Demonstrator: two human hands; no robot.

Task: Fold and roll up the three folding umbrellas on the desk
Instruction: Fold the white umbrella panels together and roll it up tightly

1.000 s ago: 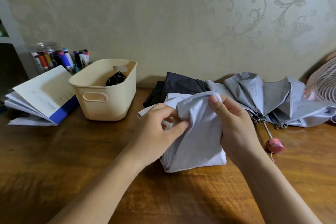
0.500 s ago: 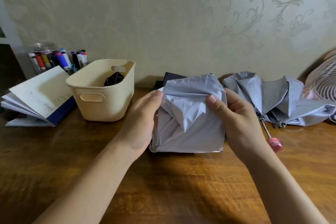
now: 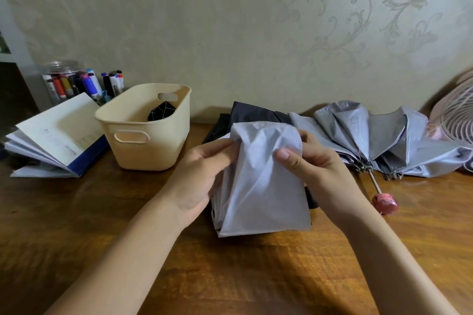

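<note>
A pale lavender folding umbrella [image 3: 263, 186] stands on end at the middle of the wooden desk [image 3: 230, 276], its cloth gathered into flat pleats. My left hand [image 3: 202, 176] grips its left side, fingers pinching the top fold. My right hand [image 3: 309, 161] holds the right side, thumb pressed on the front panel. Behind them lies a dark umbrella [image 3: 253, 114], mostly hidden. To the right a second lavender umbrella [image 3: 378, 138] lies half spread with silver lining showing, its thin shaft ending in a pink handle [image 3: 385, 202].
A cream plastic basket [image 3: 143, 140] with a small black item inside stands at the left. Beside it lie an open booklet [image 3: 53, 138] and a jar of markers [image 3: 69, 82]. A pink fan [image 3: 455, 115] leans at the far right. The wall runs close behind.
The held umbrella's cloth has been turned and smoothed. A flat front panel now hangs down, and both hands have shifted their grip near the top folds.
</note>
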